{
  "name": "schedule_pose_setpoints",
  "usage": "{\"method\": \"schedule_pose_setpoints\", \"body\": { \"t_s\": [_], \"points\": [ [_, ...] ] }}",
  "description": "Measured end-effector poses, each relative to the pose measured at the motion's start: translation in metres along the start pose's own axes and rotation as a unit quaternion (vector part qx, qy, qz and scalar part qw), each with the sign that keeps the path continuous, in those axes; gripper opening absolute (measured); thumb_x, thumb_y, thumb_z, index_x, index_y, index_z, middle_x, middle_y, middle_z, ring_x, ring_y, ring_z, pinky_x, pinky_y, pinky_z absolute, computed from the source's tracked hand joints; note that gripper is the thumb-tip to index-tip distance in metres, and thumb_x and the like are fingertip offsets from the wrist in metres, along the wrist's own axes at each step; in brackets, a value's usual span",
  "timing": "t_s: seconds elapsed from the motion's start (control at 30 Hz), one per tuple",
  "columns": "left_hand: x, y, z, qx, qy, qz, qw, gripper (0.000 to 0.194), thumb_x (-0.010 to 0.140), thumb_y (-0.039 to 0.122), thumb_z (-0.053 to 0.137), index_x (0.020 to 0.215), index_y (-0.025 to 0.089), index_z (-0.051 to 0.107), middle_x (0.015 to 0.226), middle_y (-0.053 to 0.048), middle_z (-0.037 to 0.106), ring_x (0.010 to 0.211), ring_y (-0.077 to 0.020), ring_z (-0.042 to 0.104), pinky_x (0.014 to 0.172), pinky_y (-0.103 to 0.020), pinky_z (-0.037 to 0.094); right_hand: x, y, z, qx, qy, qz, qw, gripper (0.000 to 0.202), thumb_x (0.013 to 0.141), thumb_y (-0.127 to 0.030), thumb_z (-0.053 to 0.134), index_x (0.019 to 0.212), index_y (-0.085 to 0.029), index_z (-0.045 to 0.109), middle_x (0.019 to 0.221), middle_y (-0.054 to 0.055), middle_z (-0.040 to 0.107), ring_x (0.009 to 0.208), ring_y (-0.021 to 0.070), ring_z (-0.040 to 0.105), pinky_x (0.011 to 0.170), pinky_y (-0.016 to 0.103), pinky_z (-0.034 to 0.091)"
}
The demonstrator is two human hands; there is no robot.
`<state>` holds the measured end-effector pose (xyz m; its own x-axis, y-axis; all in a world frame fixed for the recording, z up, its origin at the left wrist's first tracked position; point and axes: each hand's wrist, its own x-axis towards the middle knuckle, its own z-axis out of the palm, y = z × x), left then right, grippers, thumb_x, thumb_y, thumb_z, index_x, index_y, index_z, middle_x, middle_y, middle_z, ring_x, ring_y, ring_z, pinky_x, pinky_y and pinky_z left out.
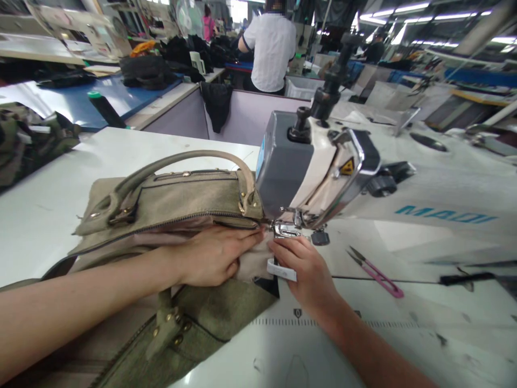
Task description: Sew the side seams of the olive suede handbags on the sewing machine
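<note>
An olive-green canvas handbag (189, 195) lies opened out under the sewing machine's head, its pinkish lining and dark zipper showing. One rolled handle arches over the far panel. My left hand (210, 256) rests flat on the lining, fingers stretched toward the metal presser foot (287, 230). On the near side of the foot, my right hand (305, 264) has its fingers bent together at the bag's edge, the thumb hidden. A small white label (281, 269) sticks out beside these fingers. The fabric right under the foot is mostly hidden.
The white sewing machine (428, 178) fills the right side. Pink-handled thread snips (375, 272) lie right of my right hand. A green-topped thread cone (105, 108) stands behind the table at left. A person in a white shirt (270, 51) is farther back.
</note>
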<state>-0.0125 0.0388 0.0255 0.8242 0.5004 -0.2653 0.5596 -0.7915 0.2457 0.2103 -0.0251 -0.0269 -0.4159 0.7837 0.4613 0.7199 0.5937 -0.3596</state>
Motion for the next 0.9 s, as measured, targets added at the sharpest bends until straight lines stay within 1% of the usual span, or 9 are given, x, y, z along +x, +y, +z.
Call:
{"method": "schedule_pose_setpoints", "body": {
  "t_s": [0.1, 0.2, 0.3, 0.47, 0.53, 0.6, 0.7, 0.8, 0.9],
  "points": [
    [0.001, 0.004, -0.002, -0.004, -0.015, -0.007, 1.0, 0.077, 0.079, 0.017, 0.045, 0.152, 0.011, 0.023, 0.156, -0.01, 0.032, 0.14, -0.0236, 0.039, 0.113, -0.04, 0.038, 0.001, -0.001, -0.002, 0.011, 0.015, 0.023, 1.0, 0.03, 0.09, -0.006, 0.045, 0.109, -0.013, 0.068, 0.102, 0.012, 0.07, 0.091, 0.0256, 0.063, 0.078, 0.04, 0.054],
    [0.003, 0.008, -0.003, -0.004, -0.018, -0.017, 1.0, 0.079, 0.077, 0.016, 0.047, 0.153, 0.011, 0.022, 0.156, -0.011, 0.031, 0.141, -0.0243, 0.037, 0.115, -0.041, 0.036, 0.002, -0.002, -0.003, 0.013, 0.01, 0.028, 0.999, 0.026, 0.092, -0.009, 0.047, 0.107, -0.015, 0.068, 0.101, 0.011, 0.07, 0.09, 0.0247, 0.062, 0.078, 0.039, 0.052],
    [0.004, 0.01, -0.003, -0.012, -0.009, -0.004, 1.0, 0.08, 0.076, 0.015, 0.049, 0.152, 0.012, 0.023, 0.157, -0.01, 0.028, 0.143, -0.0235, 0.032, 0.117, -0.039, 0.031, 0.003, -0.002, -0.004, 0.017, -0.009, 0.016, 1.0, 0.022, 0.093, -0.012, 0.049, 0.102, -0.017, 0.069, 0.097, 0.009, 0.07, 0.088, 0.0229, 0.063, 0.077, 0.036, 0.051],
    [-0.001, 0.009, -0.003, -0.038, 0.04, -0.002, 0.998, 0.07, 0.082, 0.014, 0.044, 0.151, 0.011, 0.028, 0.152, -0.011, 0.039, 0.14, -0.0222, 0.039, 0.116, -0.037, 0.035, 0.004, 0.0, -0.005, 0.022, -0.015, 0.016, 1.0, 0.02, 0.092, -0.014, 0.048, 0.097, -0.015, 0.068, 0.093, 0.01, 0.07, 0.087, 0.0231, 0.063, 0.076, 0.034, 0.051],
    [-0.004, 0.01, -0.002, -0.04, 0.053, 0.009, 0.998, 0.068, 0.083, 0.013, 0.044, 0.149, 0.013, 0.032, 0.152, -0.01, 0.039, 0.14, -0.0226, 0.038, 0.116, -0.037, 0.034, 0.003, 0.0, -0.005, 0.019, -0.018, 0.014, 1.0, 0.021, 0.091, -0.012, 0.047, 0.097, -0.015, 0.067, 0.092, 0.01, 0.069, 0.088, 0.0233, 0.063, 0.078, 0.035, 0.05],
    [-0.006, 0.011, 0.0, -0.042, 0.051, 0.019, 0.998, 0.07, 0.081, 0.011, 0.045, 0.149, 0.014, 0.033, 0.154, -0.009, 0.037, 0.141, -0.0235, 0.037, 0.117, -0.037, 0.033, 0.001, 0.0, -0.005, 0.012, -0.02, 0.012, 1.0, 0.024, 0.089, -0.009, 0.045, 0.097, -0.015, 0.066, 0.092, 0.009, 0.069, 0.088, 0.0231, 0.062, 0.079, 0.035, 0.05],
    [-0.006, 0.013, 0.005, -0.048, 0.043, 0.02, 0.998, 0.073, 0.079, 0.011, 0.048, 0.15, 0.011, 0.031, 0.153, -0.012, 0.037, 0.14, -0.0252, 0.039, 0.116, -0.039, 0.035, 0.0, 0.001, -0.004, 0.009, -0.026, 0.014, 1.0, 0.025, 0.085, -0.006, 0.046, 0.097, -0.016, 0.066, 0.092, 0.009, 0.069, 0.087, 0.0231, 0.062, 0.079, 0.036, 0.049],
    [-0.001, 0.004, 0.006, -0.048, 0.043, 0.029, 0.998, 0.072, 0.08, 0.012, 0.048, 0.15, 0.011, 0.031, 0.154, -0.012, 0.036, 0.139, -0.0247, 0.039, 0.116, -0.039, 0.035, 0.003, 0.003, -0.003, 0.013, -0.034, 0.02, 0.999, 0.029, 0.08, -0.003, 0.051, 0.099, -0.016, 0.067, 0.093, 0.008, 0.07, 0.089, 0.0232, 0.062, 0.079, 0.036, 0.05],
    [0.007, -0.013, -0.005, -0.05, 0.039, 0.042, 0.997, 0.068, 0.083, 0.011, 0.045, 0.15, 0.014, 0.032, 0.155, -0.009, 0.034, 0.141, -0.0214, 0.036, 0.118, -0.037, 0.031, 0.006, 0.003, -0.001, -0.001, -0.023, 0.033, 0.999, 0.034, 0.078, 0.0, 0.054, 0.105, -0.015, 0.067, 0.098, 0.009, 0.07, 0.091, 0.0244, 0.062, 0.079, 0.037, 0.051]
  ]
}}
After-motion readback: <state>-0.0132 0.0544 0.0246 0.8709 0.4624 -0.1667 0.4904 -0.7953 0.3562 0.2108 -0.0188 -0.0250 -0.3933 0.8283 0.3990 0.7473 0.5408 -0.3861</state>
